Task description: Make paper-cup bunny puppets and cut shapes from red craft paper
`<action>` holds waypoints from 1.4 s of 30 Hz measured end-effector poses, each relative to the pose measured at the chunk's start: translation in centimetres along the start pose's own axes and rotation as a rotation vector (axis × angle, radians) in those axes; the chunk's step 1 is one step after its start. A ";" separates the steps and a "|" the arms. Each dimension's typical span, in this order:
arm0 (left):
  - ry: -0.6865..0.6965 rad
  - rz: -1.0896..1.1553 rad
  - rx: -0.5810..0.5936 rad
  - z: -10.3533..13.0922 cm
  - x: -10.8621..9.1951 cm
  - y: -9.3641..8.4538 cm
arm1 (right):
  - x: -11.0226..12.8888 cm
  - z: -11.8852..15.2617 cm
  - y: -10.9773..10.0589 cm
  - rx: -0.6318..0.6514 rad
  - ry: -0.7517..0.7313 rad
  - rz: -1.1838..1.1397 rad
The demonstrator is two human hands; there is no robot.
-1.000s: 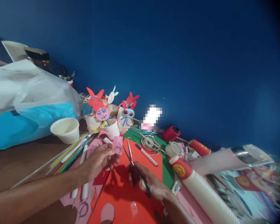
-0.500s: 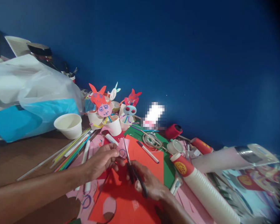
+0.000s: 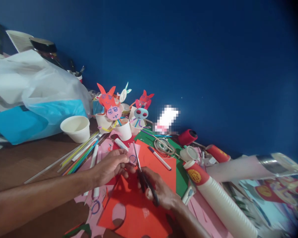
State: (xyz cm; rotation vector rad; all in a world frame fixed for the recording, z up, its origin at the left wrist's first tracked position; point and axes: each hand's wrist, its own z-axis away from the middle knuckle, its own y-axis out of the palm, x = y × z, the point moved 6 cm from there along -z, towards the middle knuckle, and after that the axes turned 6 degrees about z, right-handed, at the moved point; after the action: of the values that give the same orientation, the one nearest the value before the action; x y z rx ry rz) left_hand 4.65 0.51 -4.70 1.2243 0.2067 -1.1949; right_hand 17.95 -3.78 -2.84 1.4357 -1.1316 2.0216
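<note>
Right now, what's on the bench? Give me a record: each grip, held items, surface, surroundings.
left grip: pinches a pink paper slip with a circle drawn on it
right grip: holds dark-handled scissors
scissors' blades: overlap the slip in view; whether cutting, unclear
below both: red sheet
on sheet: white marker, pink oval
beyond: front white cup, pink paper face above it
right side: cup stack, lying down
backdrop: blue wall
</note>
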 end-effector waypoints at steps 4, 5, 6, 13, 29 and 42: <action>-0.011 -0.015 -0.008 0.1 0.0 0.1 | 0.0 0.0 0.1 -0.006 0.002 -0.016; -0.014 -0.016 -0.008 0.1 0.0 0.1 | 0.0 0.0 0.1 -0.008 0.003 -0.023; -0.016 -0.016 -0.008 0.1 0.0 0.1 | 0.0 0.0 0.1 -0.010 0.002 -0.029; -0.008 -0.040 0.025 0.0 0.0 0.0 | -0.4 -0.1 0.2 -0.035 0.009 -0.091; -0.015 -0.040 0.064 -0.1 0.1 0.0 | -1.2 -0.2 0.5 -0.053 0.025 -0.255; -0.028 -0.115 0.060 0.3 0.1 0.3 | -1.3 -0.2 0.7 -0.085 0.048 -0.264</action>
State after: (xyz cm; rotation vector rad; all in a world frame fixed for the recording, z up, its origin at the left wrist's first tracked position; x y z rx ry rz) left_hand 4.78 0.18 -4.48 1.2609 0.2240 -1.3249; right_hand 17.80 -3.86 -4.29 1.4058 -0.9415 1.7940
